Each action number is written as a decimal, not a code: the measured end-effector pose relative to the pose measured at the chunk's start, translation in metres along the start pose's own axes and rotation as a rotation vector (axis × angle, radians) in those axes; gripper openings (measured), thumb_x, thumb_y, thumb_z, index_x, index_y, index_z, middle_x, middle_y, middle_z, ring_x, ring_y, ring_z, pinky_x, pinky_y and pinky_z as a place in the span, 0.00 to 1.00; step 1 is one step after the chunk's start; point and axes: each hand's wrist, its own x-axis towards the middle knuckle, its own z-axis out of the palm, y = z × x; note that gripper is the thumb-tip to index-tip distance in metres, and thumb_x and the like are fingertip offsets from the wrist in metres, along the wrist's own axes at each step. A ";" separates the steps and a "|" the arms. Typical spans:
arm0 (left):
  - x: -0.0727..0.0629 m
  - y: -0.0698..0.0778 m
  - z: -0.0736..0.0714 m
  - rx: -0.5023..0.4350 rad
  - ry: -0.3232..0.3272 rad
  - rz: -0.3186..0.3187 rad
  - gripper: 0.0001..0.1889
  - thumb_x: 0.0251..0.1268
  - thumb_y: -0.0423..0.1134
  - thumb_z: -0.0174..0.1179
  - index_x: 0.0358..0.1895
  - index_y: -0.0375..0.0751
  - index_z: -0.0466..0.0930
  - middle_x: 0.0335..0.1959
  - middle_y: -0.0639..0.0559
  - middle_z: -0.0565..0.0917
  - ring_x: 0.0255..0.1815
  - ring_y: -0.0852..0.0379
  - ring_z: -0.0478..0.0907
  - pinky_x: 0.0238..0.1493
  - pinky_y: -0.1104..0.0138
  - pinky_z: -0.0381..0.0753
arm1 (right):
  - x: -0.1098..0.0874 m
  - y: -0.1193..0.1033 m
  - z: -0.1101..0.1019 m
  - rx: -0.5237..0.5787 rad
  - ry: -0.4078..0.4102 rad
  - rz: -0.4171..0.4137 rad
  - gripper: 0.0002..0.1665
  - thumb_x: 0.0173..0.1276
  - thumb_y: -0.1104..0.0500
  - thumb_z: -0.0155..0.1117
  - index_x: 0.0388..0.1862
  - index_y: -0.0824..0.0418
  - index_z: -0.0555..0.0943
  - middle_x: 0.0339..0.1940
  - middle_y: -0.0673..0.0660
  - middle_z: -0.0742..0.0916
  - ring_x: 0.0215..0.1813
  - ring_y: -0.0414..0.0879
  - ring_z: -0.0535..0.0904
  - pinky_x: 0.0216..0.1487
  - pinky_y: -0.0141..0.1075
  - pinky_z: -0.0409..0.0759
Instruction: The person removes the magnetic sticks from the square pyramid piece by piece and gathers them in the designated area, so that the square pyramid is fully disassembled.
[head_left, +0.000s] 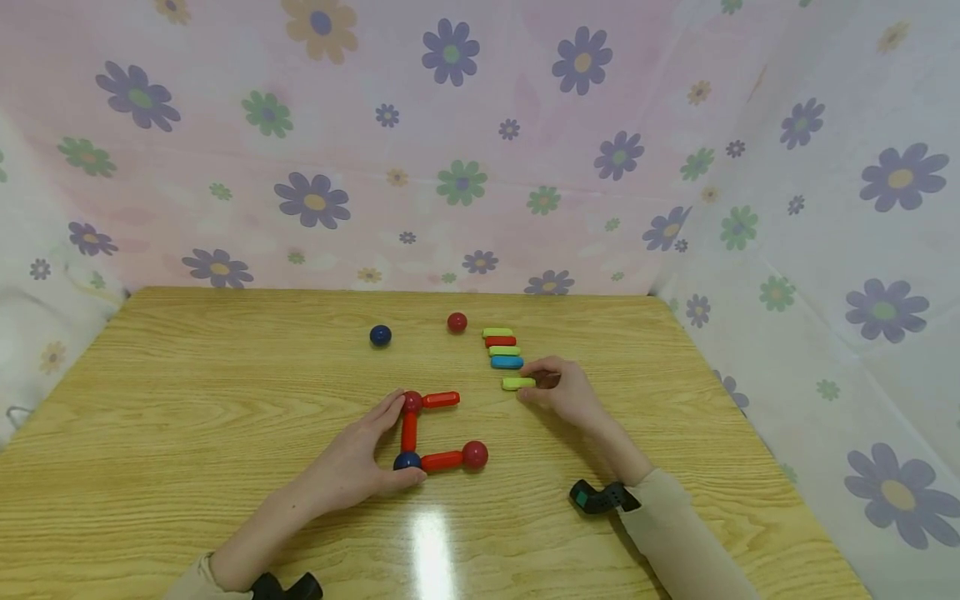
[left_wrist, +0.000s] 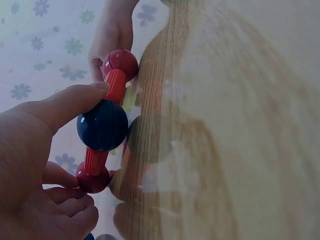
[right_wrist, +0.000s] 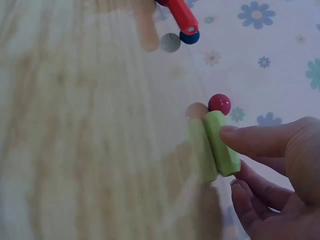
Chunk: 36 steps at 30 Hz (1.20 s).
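On the wooden table lies a C-shaped assembly of red rods (head_left: 408,433) and balls. My left hand (head_left: 348,467) holds its left side: the thumb rests by the dark blue ball (left_wrist: 102,125), and the fingertips touch the red ball (head_left: 412,402) at the far corner. Another red ball (head_left: 475,455) caps the near rod, while the far red rod (head_left: 441,400) has a free end. Between thumb and fingers, my right hand (head_left: 570,394) pinches a yellow-green rod (right_wrist: 222,145), low over or on the table; contact is unclear.
Beyond the right hand lie a blue rod (head_left: 507,362), a red rod (head_left: 501,341) and two yellow-green rods, roughly in a column. A loose dark blue ball (head_left: 380,336) and a loose red ball (head_left: 457,322) sit farther back. Flowered cloth (head_left: 465,225) stands behind the table.
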 end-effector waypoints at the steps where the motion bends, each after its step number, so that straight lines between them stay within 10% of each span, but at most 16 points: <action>1: 0.000 0.000 0.000 0.001 -0.001 0.000 0.58 0.53 0.65 0.70 0.80 0.40 0.51 0.82 0.46 0.50 0.80 0.38 0.51 0.73 0.38 0.60 | -0.001 -0.002 -0.001 -0.006 0.002 -0.011 0.19 0.61 0.61 0.75 0.52 0.62 0.85 0.52 0.61 0.85 0.51 0.53 0.81 0.53 0.43 0.80; 7: 0.000 0.000 0.000 0.002 -0.001 0.003 0.57 0.53 0.65 0.70 0.80 0.40 0.51 0.82 0.47 0.50 0.80 0.38 0.51 0.73 0.39 0.60 | -0.009 -0.022 -0.003 -0.019 -0.002 -0.062 0.19 0.62 0.60 0.74 0.53 0.60 0.84 0.52 0.58 0.85 0.55 0.55 0.78 0.60 0.52 0.76; 19: 0.001 0.002 0.000 0.006 0.001 -0.001 0.58 0.53 0.65 0.70 0.80 0.40 0.51 0.82 0.46 0.50 0.80 0.38 0.52 0.72 0.39 0.60 | -0.023 -0.045 0.026 -0.037 -0.340 -0.236 0.19 0.63 0.54 0.75 0.52 0.57 0.85 0.51 0.53 0.86 0.51 0.50 0.81 0.56 0.47 0.81; 27: 0.001 0.001 0.001 0.006 0.002 -0.001 0.58 0.52 0.65 0.71 0.80 0.39 0.51 0.82 0.47 0.50 0.80 0.38 0.52 0.73 0.39 0.61 | -0.024 -0.042 0.030 -0.013 -0.406 -0.310 0.17 0.63 0.56 0.74 0.51 0.58 0.85 0.49 0.53 0.87 0.48 0.50 0.81 0.53 0.41 0.82; 36: 0.000 0.001 0.000 0.004 0.001 -0.012 0.58 0.52 0.65 0.71 0.80 0.40 0.51 0.82 0.47 0.50 0.80 0.38 0.52 0.72 0.38 0.60 | -0.027 -0.045 0.036 0.003 -0.487 -0.226 0.17 0.63 0.46 0.73 0.49 0.49 0.86 0.47 0.45 0.86 0.47 0.43 0.81 0.52 0.36 0.81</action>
